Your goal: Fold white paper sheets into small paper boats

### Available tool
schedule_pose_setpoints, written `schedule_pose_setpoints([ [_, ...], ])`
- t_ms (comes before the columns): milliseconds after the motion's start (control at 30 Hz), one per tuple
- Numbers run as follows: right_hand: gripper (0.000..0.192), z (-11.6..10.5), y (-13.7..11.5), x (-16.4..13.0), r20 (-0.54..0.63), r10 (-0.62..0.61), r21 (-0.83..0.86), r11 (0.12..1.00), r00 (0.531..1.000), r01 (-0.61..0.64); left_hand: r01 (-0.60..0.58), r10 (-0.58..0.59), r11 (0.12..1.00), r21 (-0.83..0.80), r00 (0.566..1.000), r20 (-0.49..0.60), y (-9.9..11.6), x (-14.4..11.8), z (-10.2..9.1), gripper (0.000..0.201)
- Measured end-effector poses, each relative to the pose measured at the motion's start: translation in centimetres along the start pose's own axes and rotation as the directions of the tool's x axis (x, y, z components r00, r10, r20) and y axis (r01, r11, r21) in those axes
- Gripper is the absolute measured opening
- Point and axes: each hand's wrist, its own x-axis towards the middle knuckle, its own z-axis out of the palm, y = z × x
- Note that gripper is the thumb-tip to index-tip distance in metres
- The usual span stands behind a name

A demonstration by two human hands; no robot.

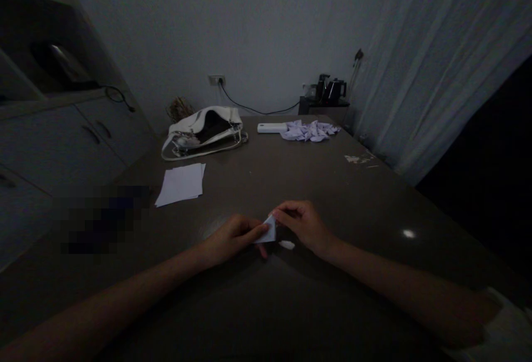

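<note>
A small folded piece of white paper (269,232) with a pointed top is held up just above the table, in front of me. My left hand (235,235) grips it from the left, thumb on its face and fingers behind. At its upper corner, the thumb and fingertips of my right hand (300,222) pinch together. The dim light hides exactly how the folds lie. Below the right hand, a small white scrap-like patch (286,244) shows on the table.
White sheets (182,184) lie stacked at left, before an open white handbag (203,129). At the back are a white oblong device (271,128) and a pile of folded papers (310,131). Small scraps (358,158) lie on the brown table (291,179) at right.
</note>
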Motion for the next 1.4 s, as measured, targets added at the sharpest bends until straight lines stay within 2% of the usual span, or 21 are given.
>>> schedule_pose_setpoints([
  [200,0.020,-0.2,0.1,0.1,-0.028,0.017,0.059,0.998,0.999,-0.016,0.013,-0.013,0.998,-0.054,1.000,-0.004,0.0,0.1,0.0,0.042],
  [467,0.020,-0.4,0.7,0.4,-0.109,0.029,0.083,0.996,0.994,-0.020,-0.010,0.007,0.996,-0.085,0.999,-0.034,-0.2,0.2,-0.3,0.043],
  [600,0.020,-0.4,0.8,0.5,-0.112,0.032,0.094,0.995,0.993,-0.021,-0.017,0.013,0.994,-0.109,0.999,-0.036,-0.4,0.3,-0.4,0.043],
  [867,0.021,-0.7,0.5,0.8,-0.190,0.062,0.121,0.992,0.980,-0.040,-0.036,0.048,0.995,0.090,0.988,-0.145,-0.6,0.3,-0.9,0.046],
  [1400,0.019,-1.2,0.5,1.3,-0.303,0.097,0.148,0.987,0.948,-0.054,-0.039,0.060,0.992,0.121,0.982,-0.177,-0.9,0.2,-1.4,0.043],
])
